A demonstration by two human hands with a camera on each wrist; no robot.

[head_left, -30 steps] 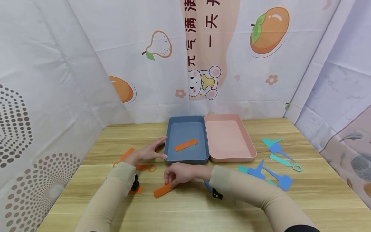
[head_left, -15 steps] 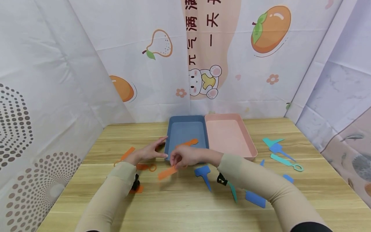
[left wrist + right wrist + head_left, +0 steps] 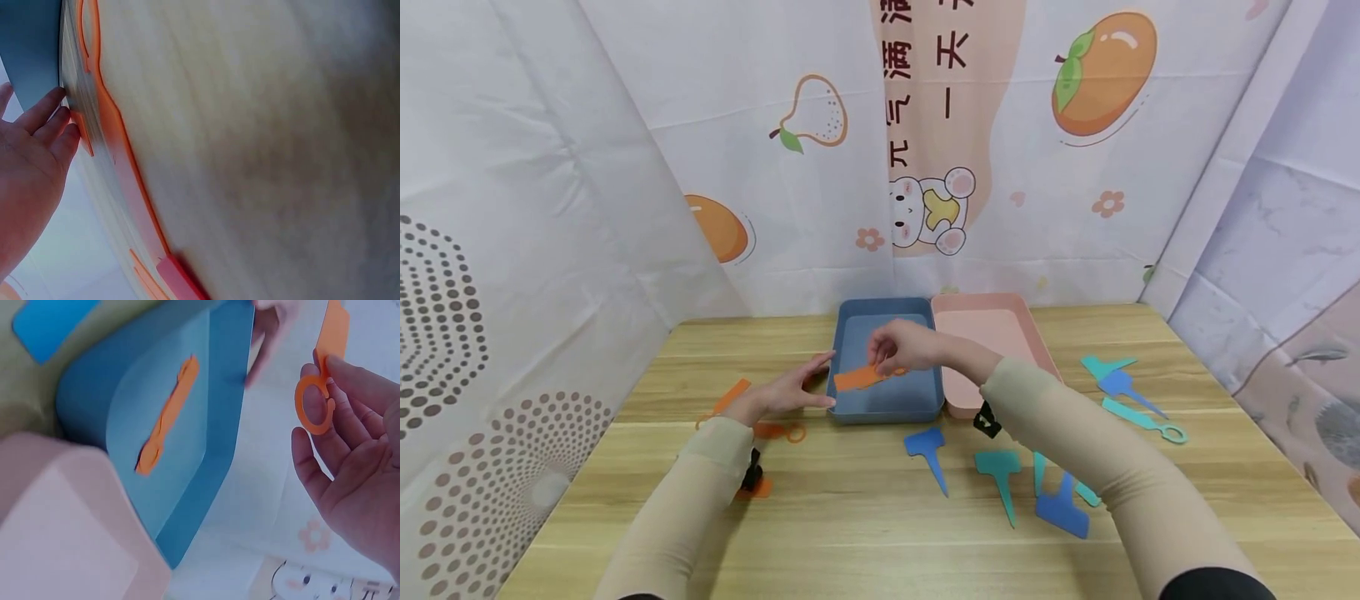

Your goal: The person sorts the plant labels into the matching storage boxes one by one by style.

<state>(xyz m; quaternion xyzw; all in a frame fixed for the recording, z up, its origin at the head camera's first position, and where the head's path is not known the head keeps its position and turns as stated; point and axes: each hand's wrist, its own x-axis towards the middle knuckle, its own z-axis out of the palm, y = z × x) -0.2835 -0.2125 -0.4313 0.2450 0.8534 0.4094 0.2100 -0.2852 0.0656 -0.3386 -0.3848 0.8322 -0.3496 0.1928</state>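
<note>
Pale wood-grain bench carries everything. At the middle of its far edge, two shallow rectangular trays side by side, touching: a pink tray on the right, a slate-blue tray on the left; probably set back there to give both arms working room. Left hand: fingers straight and spread wide, tips at the blue tray's left wall, holding nothing; likely a brace against sliding. Right hand above the blue tray: fingers bent, pinching a flat orange ring-ended tag at its neck, the slim part presumably the easiest hold; ring hangs loose. A second flat orange tag lies on the blue tray's floor. Loose orange tags lie toward the bench's left edge; flat blue tags and teal tags spread centre to right edge, apparently kept apart by colour.
</note>
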